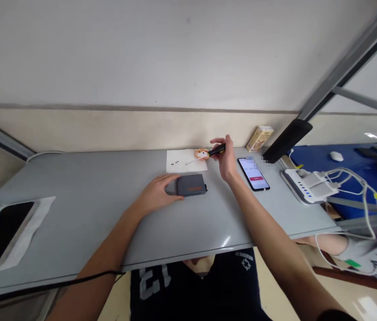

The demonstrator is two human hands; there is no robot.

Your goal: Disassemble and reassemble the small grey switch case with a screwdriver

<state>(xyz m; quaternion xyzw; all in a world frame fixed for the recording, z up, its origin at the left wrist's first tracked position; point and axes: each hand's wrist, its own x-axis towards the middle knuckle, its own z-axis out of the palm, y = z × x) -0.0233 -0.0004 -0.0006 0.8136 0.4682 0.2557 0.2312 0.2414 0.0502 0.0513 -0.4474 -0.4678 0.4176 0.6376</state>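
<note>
Left grip (156,194) holds box (191,183) edge, right grip (226,161) screwdriver (216,150) — desk (84,196) stretches leftward.

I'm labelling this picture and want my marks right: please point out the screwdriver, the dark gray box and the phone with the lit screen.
Screwdriver (216,150): head view, on its black handle.
Dark gray box (191,182): head view, on its top face.
Phone with the lit screen (254,172): head view, on its screen.

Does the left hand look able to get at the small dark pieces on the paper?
Probably yes: the dark pieces lie just beyond the left hand with nothing between, though it would likely have to leave the grey box.
</note>
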